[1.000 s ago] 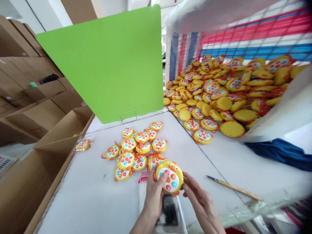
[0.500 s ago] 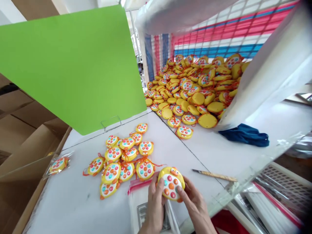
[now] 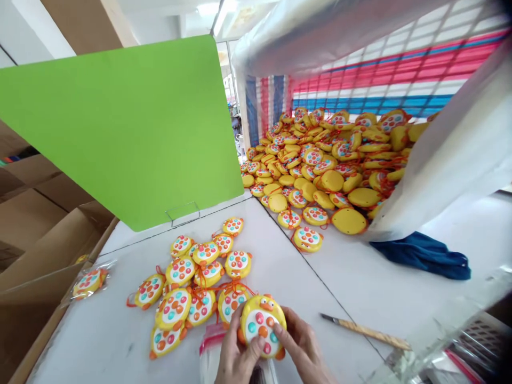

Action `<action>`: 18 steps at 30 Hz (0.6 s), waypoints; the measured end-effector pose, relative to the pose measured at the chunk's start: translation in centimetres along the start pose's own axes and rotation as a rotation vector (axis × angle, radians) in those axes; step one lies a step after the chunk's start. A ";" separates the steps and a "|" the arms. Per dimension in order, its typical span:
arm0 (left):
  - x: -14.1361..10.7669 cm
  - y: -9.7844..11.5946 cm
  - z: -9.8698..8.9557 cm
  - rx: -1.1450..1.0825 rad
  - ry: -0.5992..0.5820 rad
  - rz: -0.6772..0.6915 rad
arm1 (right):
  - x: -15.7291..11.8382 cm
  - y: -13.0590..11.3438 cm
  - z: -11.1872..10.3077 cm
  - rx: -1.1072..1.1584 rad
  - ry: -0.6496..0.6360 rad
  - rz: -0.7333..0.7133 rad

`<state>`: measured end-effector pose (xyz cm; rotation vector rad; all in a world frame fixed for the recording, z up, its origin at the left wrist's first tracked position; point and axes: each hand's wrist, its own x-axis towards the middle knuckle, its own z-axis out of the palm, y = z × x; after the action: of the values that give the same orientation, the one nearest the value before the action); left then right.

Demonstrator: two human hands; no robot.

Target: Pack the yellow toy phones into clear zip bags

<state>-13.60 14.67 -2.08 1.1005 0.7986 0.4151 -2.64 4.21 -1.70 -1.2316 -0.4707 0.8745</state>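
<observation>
A round yellow duck toy (image 3: 259,320) with a white face of colored dots is held upright between both hands at the bottom center. My left hand (image 3: 238,349) grips its left side, thumb on the lower front. My right hand (image 3: 300,341) holds the right side, its thumb against the dots. Under the hands lies a clear plastic bag (image 3: 211,341) with a pink zip edge, partly hidden. Left of the hands, several similar toys (image 3: 181,270) with orange cords lie in a loose heap.
A large pile of toys (image 3: 332,180) fills the plastic-lined bin at the back right. A green board (image 3: 132,133) stands at the back left. A bagged toy (image 3: 88,282) lies left, beside cardboard boxes (image 3: 44,234). A brush-like tool (image 3: 368,330) and dark blue cloth (image 3: 424,255) are right.
The view has shifted, so the bin and board appear lower. The held toy has turned a little, more upright, and both hands have moved slightly left and down in view.
</observation>
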 end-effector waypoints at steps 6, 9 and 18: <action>0.7 0.4 1.7 -0.110 0.139 -0.065 | 1.2 0.2 -2.5 -0.263 -0.023 -0.027; 1.7 1.6 2.5 -0.249 0.189 -0.083 | 3.6 -0.4 -6.6 -0.647 0.183 -0.131; 5.7 7.9 1.9 -0.647 0.364 -0.046 | 14.3 -4.7 -15.7 -0.908 0.382 -0.242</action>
<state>-7.78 20.46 3.40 0.4044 0.9152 0.7842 18.97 5.46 -3.87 -2.0617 -0.7177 0.1700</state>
